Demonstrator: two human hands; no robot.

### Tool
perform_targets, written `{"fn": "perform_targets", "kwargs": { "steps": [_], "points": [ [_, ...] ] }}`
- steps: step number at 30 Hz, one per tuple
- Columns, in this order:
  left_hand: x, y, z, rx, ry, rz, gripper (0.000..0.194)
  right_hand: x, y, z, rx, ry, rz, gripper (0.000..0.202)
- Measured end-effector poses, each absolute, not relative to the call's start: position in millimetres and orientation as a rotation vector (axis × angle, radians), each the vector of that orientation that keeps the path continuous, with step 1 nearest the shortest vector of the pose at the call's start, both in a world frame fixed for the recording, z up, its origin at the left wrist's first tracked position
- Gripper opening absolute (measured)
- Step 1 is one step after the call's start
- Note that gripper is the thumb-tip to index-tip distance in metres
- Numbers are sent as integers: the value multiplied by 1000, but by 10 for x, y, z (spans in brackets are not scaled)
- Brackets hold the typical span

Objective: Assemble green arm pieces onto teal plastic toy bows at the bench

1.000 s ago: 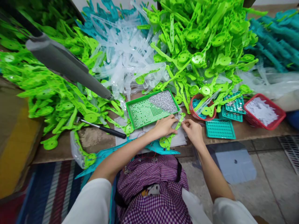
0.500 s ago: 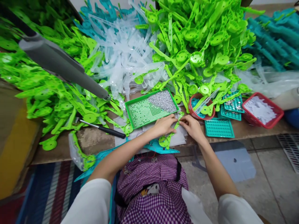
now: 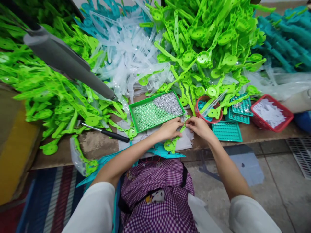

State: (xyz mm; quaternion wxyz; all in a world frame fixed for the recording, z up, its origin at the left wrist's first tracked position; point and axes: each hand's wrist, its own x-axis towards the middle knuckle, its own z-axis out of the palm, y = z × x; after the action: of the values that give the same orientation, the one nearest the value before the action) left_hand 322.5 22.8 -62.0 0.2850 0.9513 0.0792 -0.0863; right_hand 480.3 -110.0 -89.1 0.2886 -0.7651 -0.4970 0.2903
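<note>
Two bare hands meet over a lime-green arm-shaped plastic part (image 3: 174,142) on a cloth-covered stretch of a crowded work surface (image 3: 94,144). The work on this piece appears to be in mid-course, judging by the fingers at its slim end; whether anything has been attached there is too small to make out. Much looks left to handle: heaped lime-green parts (image 3: 206,29) fill twelve to one o'clock, another lime-green pile (image 3: 60,97) spreads at ten, and clear plastic pieces (image 3: 131,51) lie between, though which are finished cannot be told. The left hand (image 3: 171,127), loosely closed with thumb and forefinger a little apart, seems to steady the part, which runs from its round end at the hand's six o'clock to its slim tip at two. The right hand (image 3: 200,126) has its thumb and fingertips drawn nearly together at that tip, its nine o'clock; whether they grip the part or something tiny cannot be told. Just beyond the left hand, toward eleven o'clock, sits a green perforated tray (image 3: 150,126) bearing small silvery pieces (image 3: 168,103); a round red basket (image 3: 213,121) stands near the right hand's one o'clock.
</note>
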Motion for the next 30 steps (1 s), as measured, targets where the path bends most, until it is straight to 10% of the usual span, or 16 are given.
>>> {"fn": "perform_targets", "kwargs": {
  "steps": [30],
  "points": [
    [2955,-50,-554,2569,251,-273,26,4690,-1098,-755,-2355,-1344,611,12]
  ]
}}
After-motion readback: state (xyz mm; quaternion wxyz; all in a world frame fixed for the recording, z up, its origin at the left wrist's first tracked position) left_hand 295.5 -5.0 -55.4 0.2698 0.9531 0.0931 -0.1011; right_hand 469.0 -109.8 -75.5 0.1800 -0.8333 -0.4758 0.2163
